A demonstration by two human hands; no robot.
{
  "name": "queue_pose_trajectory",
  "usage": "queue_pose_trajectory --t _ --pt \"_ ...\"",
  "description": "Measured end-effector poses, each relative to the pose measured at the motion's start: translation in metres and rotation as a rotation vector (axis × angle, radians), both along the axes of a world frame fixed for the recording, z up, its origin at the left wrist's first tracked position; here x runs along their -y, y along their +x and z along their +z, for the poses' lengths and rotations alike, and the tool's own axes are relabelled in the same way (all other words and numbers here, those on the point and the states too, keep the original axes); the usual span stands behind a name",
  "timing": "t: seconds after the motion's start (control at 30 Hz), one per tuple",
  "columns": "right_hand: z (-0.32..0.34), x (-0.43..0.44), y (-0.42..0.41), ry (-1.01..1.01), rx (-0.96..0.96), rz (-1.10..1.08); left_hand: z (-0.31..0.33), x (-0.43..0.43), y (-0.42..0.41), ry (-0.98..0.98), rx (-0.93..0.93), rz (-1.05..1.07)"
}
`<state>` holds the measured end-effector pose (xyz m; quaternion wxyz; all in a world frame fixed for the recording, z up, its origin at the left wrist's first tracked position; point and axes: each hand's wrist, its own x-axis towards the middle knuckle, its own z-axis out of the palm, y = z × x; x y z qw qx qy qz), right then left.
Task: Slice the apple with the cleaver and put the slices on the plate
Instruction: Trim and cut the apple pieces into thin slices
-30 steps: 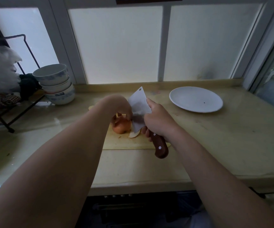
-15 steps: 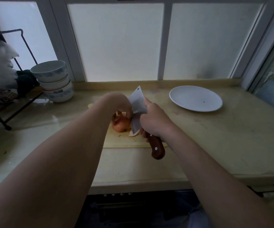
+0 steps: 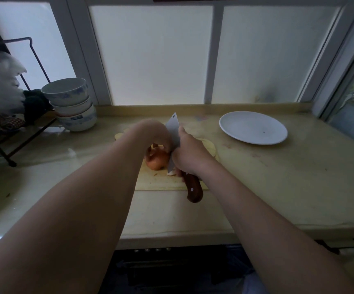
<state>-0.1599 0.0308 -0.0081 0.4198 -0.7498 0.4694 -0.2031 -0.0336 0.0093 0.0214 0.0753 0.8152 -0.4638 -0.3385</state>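
One apple [image 3: 158,161] sits on the cutting board [image 3: 159,183], held by the left hand [image 3: 157,134]. The right hand [image 3: 189,155] grips one cleaver [image 3: 172,132]. One white plate [image 3: 253,127] far right; three stacked bowls [image 3: 72,105] left. No writing.

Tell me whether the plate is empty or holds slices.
Empty: the white plate shows bare surface, only a tiny dark speck; no slices on it.

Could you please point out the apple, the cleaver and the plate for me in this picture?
apple [image 3: 158,161]: head view, on its orange skin.
cleaver [image 3: 172,126]: head view, on the blade's flat.
plate [image 3: 233,129]: head view, on its bare left rim.
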Motion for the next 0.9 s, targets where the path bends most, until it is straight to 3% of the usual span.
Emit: queue_pose_trajectory --t 0.47,0.9 --pt "-0.004 0.010 0.020 -0.049 -0.173 0.031 -0.005 0.002 0.004 -0.021 0.025 -0.001" --pt "-0.002 -0.005 0.000 0.002 -0.156 0.053 -0.001 -0.003 -0.001 -0.046 -0.012 0.005"
